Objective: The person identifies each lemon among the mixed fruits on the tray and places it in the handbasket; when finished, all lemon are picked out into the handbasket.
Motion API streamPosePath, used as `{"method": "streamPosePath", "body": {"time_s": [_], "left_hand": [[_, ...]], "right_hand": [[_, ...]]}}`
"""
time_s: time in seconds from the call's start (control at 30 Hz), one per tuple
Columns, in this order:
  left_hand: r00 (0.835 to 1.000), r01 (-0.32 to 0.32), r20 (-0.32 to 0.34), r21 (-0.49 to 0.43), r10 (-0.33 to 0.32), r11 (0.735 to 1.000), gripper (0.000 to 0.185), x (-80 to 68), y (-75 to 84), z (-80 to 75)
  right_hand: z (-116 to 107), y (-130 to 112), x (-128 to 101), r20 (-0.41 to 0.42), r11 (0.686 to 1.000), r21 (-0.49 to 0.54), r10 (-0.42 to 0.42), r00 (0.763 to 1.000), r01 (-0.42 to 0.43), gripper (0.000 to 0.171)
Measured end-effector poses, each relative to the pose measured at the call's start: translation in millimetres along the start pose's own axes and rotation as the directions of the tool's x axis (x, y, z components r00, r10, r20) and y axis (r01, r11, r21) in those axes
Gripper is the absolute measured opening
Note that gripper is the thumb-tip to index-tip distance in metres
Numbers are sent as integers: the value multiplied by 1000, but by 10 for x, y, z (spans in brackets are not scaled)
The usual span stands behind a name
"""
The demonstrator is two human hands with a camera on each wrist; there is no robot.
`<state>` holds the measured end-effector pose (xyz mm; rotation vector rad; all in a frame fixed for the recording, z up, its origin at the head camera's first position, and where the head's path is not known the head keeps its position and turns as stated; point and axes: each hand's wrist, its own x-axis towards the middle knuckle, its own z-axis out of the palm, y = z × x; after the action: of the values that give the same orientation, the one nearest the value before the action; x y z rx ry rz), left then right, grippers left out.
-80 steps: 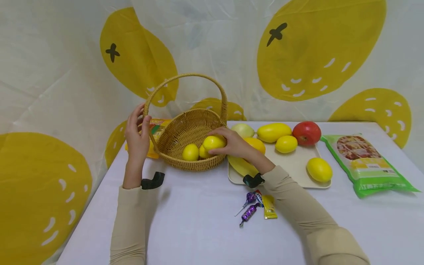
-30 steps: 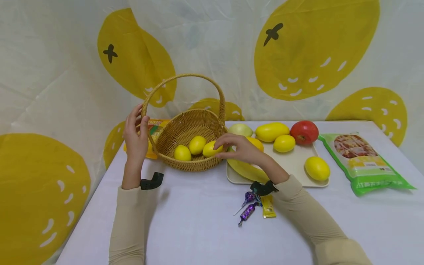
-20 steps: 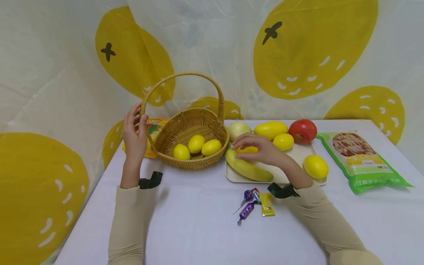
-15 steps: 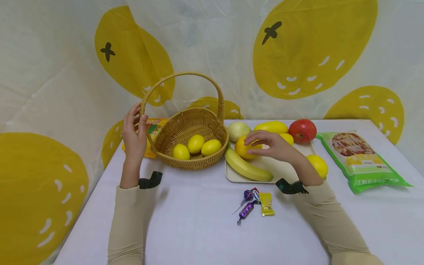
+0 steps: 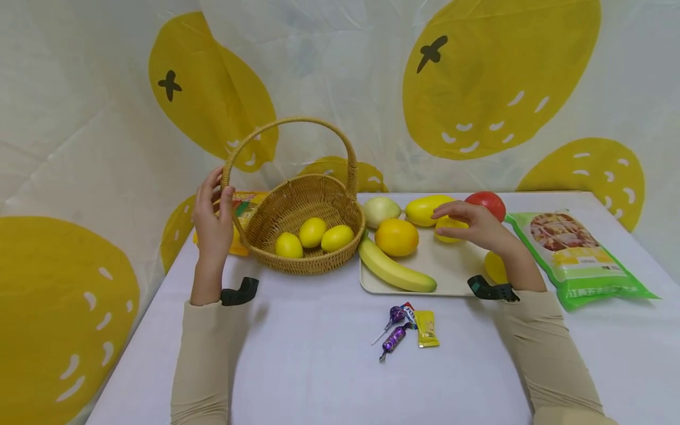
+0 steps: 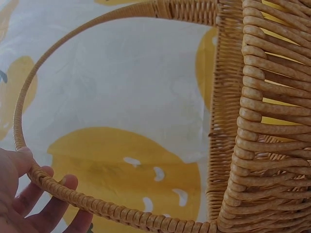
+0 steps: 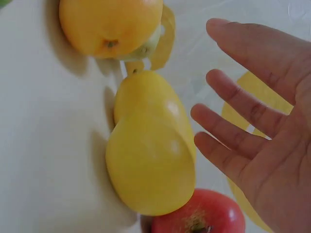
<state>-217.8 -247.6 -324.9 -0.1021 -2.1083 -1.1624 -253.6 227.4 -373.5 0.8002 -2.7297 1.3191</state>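
My left hand (image 5: pixel 212 227) grips the left side of the wicker basket's arched handle (image 5: pixel 289 122); the left wrist view shows the thumb and fingers around the handle (image 6: pixel 97 204). Low in the basket (image 5: pixel 308 265) lie three lemons (image 5: pixel 337 238). Over the cream tray (image 5: pixel 451 283), my right hand (image 5: pixel 486 230) hovers with fingers spread and nothing held. A lemon (image 5: pixel 448 227) is just beneath it, partly covered by the fingers. In the right wrist view, that lemon (image 7: pixel 150 165) lies apart from the fingertips, before a longer yellow fruit (image 7: pixel 150 87).
The tray also bears a banana (image 5: pixel 395 268), an orange fruit (image 5: pixel 396 237), a pale green fruit (image 5: pixel 381 211), a red fruit (image 5: pixel 487 203) and another lemon (image 5: pixel 495 267). A green food bag (image 5: pixel 579 254) lies right; wrapped candies (image 5: pixel 394 339) lie in front; a yellow packet (image 5: pixel 241 245) sits behind the basket.
My right hand has let go of a lemon in the basket and moved right, over the orange fruit, to the lemon on the tray. My left hand stays on the handle.
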Motion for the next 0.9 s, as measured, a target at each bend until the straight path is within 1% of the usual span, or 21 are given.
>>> {"method": "streamPosePath", "body": {"time_s": [0.17,0.33,0.57,0.67,0.77,0.9], "left_hand": [[1000,-5,-7,0,5,1000,41,-4,-14,-3],[1000,-5,-7,2,5,1000,41,-7,-17,-2],[1000,-2,-5,7,2,1000,40,-5,-20,1],[1000,-1,-4,4,1,1000,40,-4,-18,1],[1000,-5,-6,2,5,1000,41,-3,-18,-1],[1000,-8,-7,2,8,1000,41,-3,-16,-1]], "right_hand": [[-14,59,1,34,995,-6,99,995,-98,36],[-12,99,-7,76,987,-3,163,984,-163,39],[11,149,-25,154,986,-37,165,974,-161,43],[37,169,-27,207,983,-55,184,961,-176,46],[76,175,-25,261,976,-91,215,941,-198,51],[115,179,-21,288,974,-121,219,932,-191,53]]}}
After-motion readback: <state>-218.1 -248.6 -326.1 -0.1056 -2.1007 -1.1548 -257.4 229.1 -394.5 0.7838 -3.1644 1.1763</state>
